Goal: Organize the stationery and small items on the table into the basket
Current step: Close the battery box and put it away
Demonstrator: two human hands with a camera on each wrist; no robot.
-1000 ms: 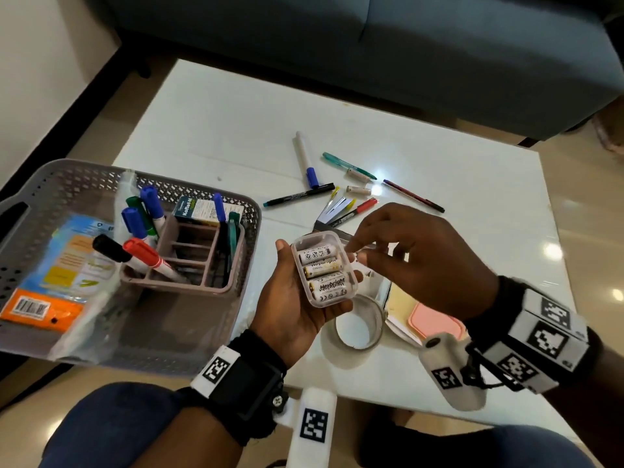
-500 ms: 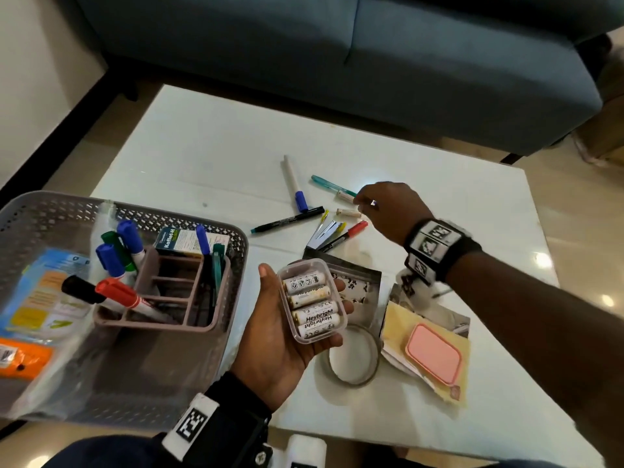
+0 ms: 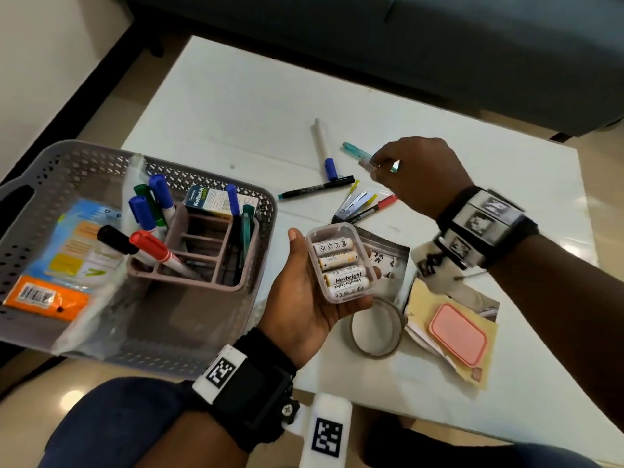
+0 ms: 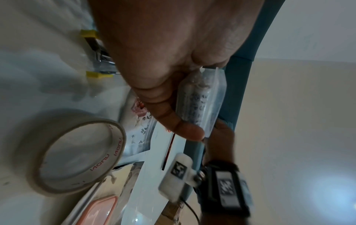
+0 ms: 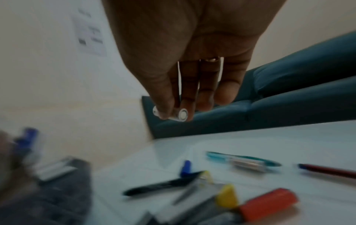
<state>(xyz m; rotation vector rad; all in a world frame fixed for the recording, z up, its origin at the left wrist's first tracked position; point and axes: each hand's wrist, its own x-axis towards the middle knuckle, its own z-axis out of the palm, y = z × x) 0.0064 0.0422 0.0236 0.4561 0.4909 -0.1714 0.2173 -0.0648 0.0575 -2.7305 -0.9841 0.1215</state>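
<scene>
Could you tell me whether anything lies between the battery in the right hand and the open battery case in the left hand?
Nothing visible does: the right hand pinches the battery above the pens, with open air down to the battery case.

Basket overhangs table's near-left corner with organizer in its right end, pens mid-table behind pouch, tape roll at near edge, notepad stack right of it, battery case held over tape.
</scene>
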